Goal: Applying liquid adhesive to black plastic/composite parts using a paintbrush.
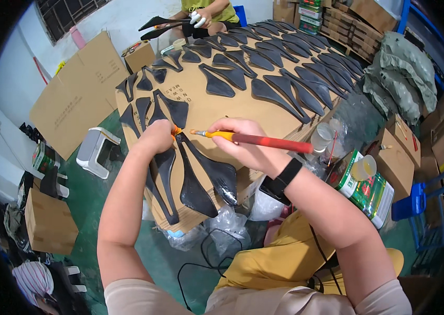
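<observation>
The right hand [243, 139] holds a red and yellow brush [253, 139]. The left hand [156, 137] is closed, pressing down a shiny black piece [201, 176] at the near edge of the cardboard table [206, 113]. More black pieces [274, 79] fill the far side.

One red-handled brush [256, 139], one green tin can [371, 191], two plastic cups [321, 137].
</observation>
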`<state>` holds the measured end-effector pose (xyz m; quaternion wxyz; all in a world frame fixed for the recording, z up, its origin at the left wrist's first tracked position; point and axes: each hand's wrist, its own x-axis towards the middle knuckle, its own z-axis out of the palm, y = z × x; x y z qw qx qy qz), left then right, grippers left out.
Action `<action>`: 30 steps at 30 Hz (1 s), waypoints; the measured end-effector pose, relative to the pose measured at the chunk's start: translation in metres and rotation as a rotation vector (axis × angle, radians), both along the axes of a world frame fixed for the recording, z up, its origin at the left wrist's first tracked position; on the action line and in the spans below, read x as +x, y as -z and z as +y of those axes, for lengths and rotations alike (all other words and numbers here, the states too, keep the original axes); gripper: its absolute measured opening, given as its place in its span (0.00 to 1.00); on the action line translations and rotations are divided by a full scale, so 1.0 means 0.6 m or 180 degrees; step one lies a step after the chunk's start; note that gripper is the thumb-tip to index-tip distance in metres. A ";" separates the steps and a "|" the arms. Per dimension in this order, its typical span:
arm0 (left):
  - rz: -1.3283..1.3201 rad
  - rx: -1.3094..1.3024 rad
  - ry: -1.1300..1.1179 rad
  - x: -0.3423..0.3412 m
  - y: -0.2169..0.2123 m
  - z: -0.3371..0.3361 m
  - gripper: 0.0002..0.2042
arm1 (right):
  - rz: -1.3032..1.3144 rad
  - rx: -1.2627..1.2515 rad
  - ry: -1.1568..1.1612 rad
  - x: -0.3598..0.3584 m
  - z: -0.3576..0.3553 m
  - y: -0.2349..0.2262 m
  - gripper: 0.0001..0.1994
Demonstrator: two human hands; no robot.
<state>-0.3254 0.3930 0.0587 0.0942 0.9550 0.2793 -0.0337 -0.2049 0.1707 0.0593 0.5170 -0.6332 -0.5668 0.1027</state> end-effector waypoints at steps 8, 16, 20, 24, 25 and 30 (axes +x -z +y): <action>0.0296 0.0081 0.0262 0.001 -0.012 0.002 0.11 | -0.0922 0.0153 -0.0467 -0.019 0.070 0.010 0.08; 0.0163 0.0106 0.0313 -0.005 -0.013 0.005 0.12 | -0.1390 -0.0152 -0.0604 -0.018 0.090 -0.003 0.08; 0.0237 0.0076 0.0291 -0.006 -0.011 0.006 0.14 | -0.1295 -0.0253 -0.0705 -0.012 0.095 -0.002 0.09; 0.0221 0.0092 0.0320 -0.005 -0.011 0.012 0.14 | -0.1199 -0.0502 -0.0674 -0.014 0.102 -0.005 0.10; 0.0217 0.0090 0.0320 -0.004 -0.014 0.013 0.14 | -0.1161 -0.0660 -0.0615 -0.014 0.105 -0.004 0.11; -0.0355 -0.0149 0.0045 -0.013 -0.036 0.026 0.15 | -0.0752 -0.1086 -0.0420 -0.018 0.119 -0.009 0.11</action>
